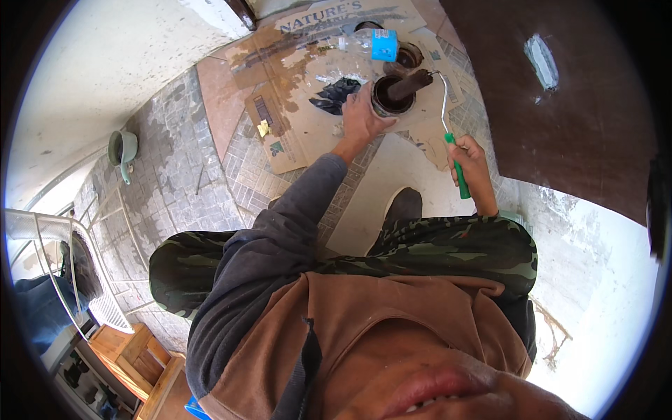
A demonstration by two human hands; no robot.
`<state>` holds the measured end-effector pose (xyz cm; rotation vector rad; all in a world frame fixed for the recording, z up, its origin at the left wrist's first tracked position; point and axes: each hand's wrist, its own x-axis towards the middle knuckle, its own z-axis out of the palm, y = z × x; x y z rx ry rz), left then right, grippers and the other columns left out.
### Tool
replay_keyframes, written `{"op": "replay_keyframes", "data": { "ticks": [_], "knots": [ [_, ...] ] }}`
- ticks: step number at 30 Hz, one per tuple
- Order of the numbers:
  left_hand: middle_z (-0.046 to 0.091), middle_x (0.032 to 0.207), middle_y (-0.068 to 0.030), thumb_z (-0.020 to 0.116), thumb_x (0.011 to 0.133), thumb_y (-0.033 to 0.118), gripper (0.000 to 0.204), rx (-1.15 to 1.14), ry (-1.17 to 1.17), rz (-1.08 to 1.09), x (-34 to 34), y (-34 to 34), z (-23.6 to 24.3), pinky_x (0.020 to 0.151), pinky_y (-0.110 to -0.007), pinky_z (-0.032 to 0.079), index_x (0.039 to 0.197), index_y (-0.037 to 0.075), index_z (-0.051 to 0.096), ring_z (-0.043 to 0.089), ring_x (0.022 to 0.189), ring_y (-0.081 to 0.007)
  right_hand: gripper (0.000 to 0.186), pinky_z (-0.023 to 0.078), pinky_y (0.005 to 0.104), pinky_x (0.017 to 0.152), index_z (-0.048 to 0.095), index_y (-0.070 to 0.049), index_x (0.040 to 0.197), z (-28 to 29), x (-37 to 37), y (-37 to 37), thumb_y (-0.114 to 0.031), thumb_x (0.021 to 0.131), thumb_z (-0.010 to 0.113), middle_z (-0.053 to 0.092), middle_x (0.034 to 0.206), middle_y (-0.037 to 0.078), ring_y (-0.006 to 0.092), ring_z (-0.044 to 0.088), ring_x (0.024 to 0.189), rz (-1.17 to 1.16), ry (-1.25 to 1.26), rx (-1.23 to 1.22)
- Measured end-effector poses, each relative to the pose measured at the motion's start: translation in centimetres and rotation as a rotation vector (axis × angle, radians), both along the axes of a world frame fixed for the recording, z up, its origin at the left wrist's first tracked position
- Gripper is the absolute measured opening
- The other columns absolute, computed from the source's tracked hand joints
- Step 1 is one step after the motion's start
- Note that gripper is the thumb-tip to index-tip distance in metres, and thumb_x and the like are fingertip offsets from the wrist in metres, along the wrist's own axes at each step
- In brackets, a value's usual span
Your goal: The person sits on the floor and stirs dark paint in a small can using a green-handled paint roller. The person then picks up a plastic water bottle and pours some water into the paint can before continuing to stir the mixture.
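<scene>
My left hand (360,113) grips the near side of a can of dark brown paint (390,109) on the cardboard (294,140). My right hand (467,161) holds the green handle (456,166) of a paint roller, whose brown-coated sleeve (409,85) rests tilted in and over the can's mouth. Just behind stands a second brown-stained container (409,55). A clear plastic bottle with a blue label (364,45) lies across the top of the containers. Crumpled black plastic (329,98) lies left of my left hand.
A brown panel with a whitish patch (511,119) is at right, pale walls (91,63) at left. A green pot (123,148) sits on paved floor (168,161). A white metal rack (70,252) and wooden furniture (126,346) are at lower left. My camouflage-clad knees are bent below.
</scene>
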<state>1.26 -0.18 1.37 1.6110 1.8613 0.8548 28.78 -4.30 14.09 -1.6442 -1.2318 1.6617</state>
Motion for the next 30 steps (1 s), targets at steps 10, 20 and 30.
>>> {"op": "replay_keyframes", "data": {
  "ticks": [10, 20, 30],
  "knots": [
    [0.063, 0.142, -0.0142, 0.098, 0.062, 0.041, 0.113, 0.018, -0.01, -0.01, -0.3, 0.7, -0.1, 0.107, -0.053, 0.045, 0.156, 0.011, 0.043, 0.056, 0.127, -0.0402, 0.009, 0.035, 0.0259, 0.042, 0.06, -0.006, 0.105, -3.8, -1.6, -0.6, -0.015, 0.105, 0.064, 0.057, 0.068, -0.001, 0.0055, 0.046, 0.047, 0.151, -0.202, 0.32],
    [0.063, 0.141, -0.0151, 0.099, 0.061, 0.04, 0.113, 0.034, -0.015, -0.012, -0.3, 0.6, -0.2, 0.106, -0.053, 0.045, 0.155, 0.011, 0.043, 0.056, 0.126, -0.0401, 0.012, 0.038, 0.028, 0.043, 0.059, -0.007, 0.105, -0.9, -1.7, 0.4, -0.018, 0.105, 0.063, 0.057, 0.07, 0.001, 0.0081, 0.05, 0.05, 0.1, -0.171, 0.119],
    [0.064, 0.14, -0.0136, 0.099, 0.06, 0.039, 0.112, 0.077, -0.003, 0.0, -0.2, 0.6, -0.6, 0.102, -0.053, 0.048, 0.154, 0.01, 0.045, 0.058, 0.122, -0.0402, 0.017, 0.039, 0.0277, 0.038, 0.055, -0.01, 0.106, -1.6, -2.3, 0.2, -0.026, 0.108, 0.06, 0.059, 0.073, 0.003, 0.01, 0.051, 0.046, 0.056, 0.048, -0.147]
  ]
}}
